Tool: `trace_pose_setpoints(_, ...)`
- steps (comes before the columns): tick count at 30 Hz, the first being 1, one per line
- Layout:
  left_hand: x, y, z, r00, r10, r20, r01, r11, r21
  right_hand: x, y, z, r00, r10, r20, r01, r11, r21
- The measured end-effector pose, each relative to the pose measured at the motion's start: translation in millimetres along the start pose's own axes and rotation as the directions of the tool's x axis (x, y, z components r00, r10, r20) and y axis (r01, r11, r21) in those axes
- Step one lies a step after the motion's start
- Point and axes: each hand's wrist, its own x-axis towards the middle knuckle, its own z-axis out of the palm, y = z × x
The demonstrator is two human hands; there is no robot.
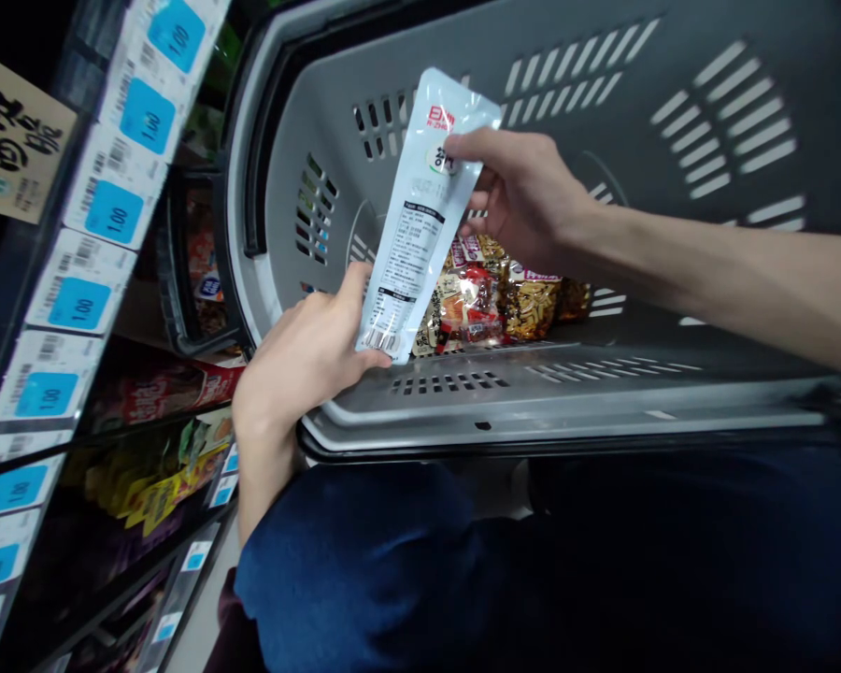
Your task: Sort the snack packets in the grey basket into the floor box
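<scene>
A pale blue packet [420, 215] is held in both hands over the left end of a grey basket [434, 411]. Its long axis runs slantwise: the lower end sits by the basket's near left corner, and the upper end, with red lettering, leans up and rightward to the far edge. The side with small print and a barcode faces up, the barcode at the lower end. The left hand [294, 360] grasps that lower end by its left edge; the right hand [533, 192] grips the upper part, thumb on top, fingers partly hidden behind. Snack bags [480, 299] lie in the basket, below the right hand. Price tags [116, 210] line a shelf beyond the basket's left edge.
</scene>
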Motion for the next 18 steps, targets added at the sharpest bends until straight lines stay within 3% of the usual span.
trace_pose_setpoints(4, 0.2, -3.2, 3.4, 0.996, 0.069, -0.050, -0.074, 0.992, -0.104, -1.0, 7.7, 1.6, 0.998, 0.004, 0.069, 0.002, 0.995, -0.095)
trace_pose_setpoints(7, 0.4, -4.8, 5.0, 0.983, 0.134, -0.124, -0.155, 0.971, -0.183, 0.4, 12.8, 2.3, 0.998, 0.056, 0.014, -0.054, 0.993, -0.100)
trace_pose_setpoints(12, 0.1, -4.5, 5.2, 0.959, 0.215, -0.185, -0.247, 0.954, -0.173, -0.4, 7.6, 5.8, 0.990, 0.129, -0.056, -0.130, 0.992, -0.008)
trace_pose_setpoints(15, 0.2, -4.1, 4.6, 0.959, 0.206, -0.194, -0.235, 0.961, -0.142, -1.3, 1.9, 4.4, 0.972, 0.233, 0.009, -0.233, 0.971, 0.049)
trace_pose_setpoints(18, -0.3, -3.1, 2.4, 0.971, 0.194, -0.140, -0.211, 0.970, -0.121, -1.9, -1.5, 0.3, 0.942, 0.296, 0.157, -0.309, 0.949, 0.065)
